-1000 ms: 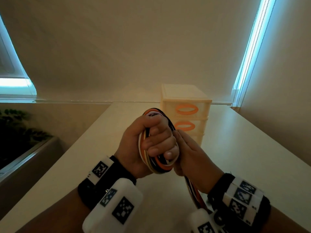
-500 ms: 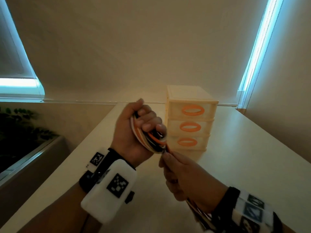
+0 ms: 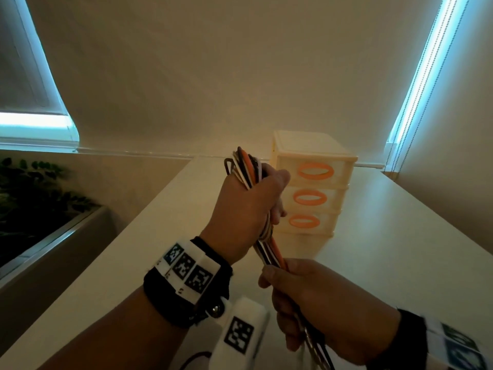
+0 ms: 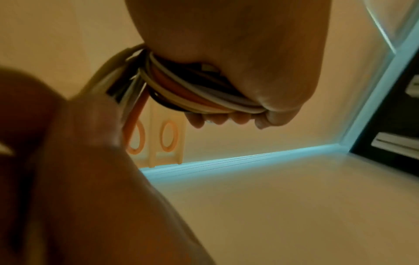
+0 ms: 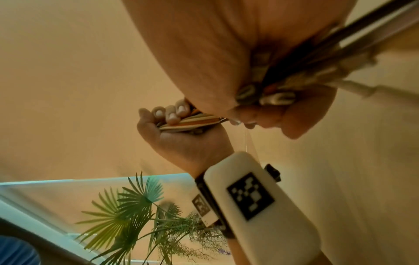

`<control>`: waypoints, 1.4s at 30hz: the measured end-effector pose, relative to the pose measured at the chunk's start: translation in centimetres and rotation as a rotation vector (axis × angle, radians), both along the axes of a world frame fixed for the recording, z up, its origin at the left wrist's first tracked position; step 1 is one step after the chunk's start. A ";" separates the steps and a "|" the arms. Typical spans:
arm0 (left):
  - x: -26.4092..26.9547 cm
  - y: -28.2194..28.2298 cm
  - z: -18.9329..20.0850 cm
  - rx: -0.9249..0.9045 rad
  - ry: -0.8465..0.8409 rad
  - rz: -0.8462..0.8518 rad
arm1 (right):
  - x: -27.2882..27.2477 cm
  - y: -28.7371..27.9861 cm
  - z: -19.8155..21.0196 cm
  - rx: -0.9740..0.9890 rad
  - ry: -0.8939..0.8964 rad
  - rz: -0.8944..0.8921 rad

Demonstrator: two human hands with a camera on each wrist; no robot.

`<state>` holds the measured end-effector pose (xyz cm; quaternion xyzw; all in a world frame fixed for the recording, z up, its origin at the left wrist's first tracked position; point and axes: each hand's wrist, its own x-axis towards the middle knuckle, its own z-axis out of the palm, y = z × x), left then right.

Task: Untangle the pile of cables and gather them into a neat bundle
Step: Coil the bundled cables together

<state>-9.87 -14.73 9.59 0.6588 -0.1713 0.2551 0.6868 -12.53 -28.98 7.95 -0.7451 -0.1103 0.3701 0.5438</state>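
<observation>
A coil of orange, white and black cables [image 3: 246, 166] sticks up out of my left hand [image 3: 248, 209], whose fingers wrap round it above the table. The left wrist view shows the looped cables [image 4: 195, 95] under my curled fingers [image 4: 226, 119]. The loose strands [image 3: 272, 253] run down from the coil into my right hand [image 3: 314, 303], which grips them lower and nearer to me. In the right wrist view the strands [image 5: 278, 84] pass through my right fist, and my left hand [image 5: 172, 129] holds the striped coil [image 5: 192, 122] beyond it.
A cream three-drawer box [image 3: 312, 182] with orange oval handles stands on the white table [image 3: 400, 249] just behind my hands. A planter with green leaves [image 3: 34, 188] lies off the table's left edge. Walls and blinds close the back and right.
My left hand has turned its back toward me and lifted the coil upright. My right hand has slid down the strands, toward me, so a stretch of cable spans between the hands.
</observation>
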 end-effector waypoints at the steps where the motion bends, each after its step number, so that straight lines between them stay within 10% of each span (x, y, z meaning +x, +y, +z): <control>1: 0.0 0.0 -0.1 0.043 -0.003 0.027 | -0.2 -0.1 0.2 -0.016 -0.002 0.001; 11: -1.1 -0.9 -0.5 0.605 -0.234 0.131 | -1.4 -2.1 3.6 -0.012 -0.051 -0.050; 42: -0.2 -1.0 -1.0 0.942 -0.183 -0.159 | 2.6 -5.3 5.2 0.004 0.209 0.198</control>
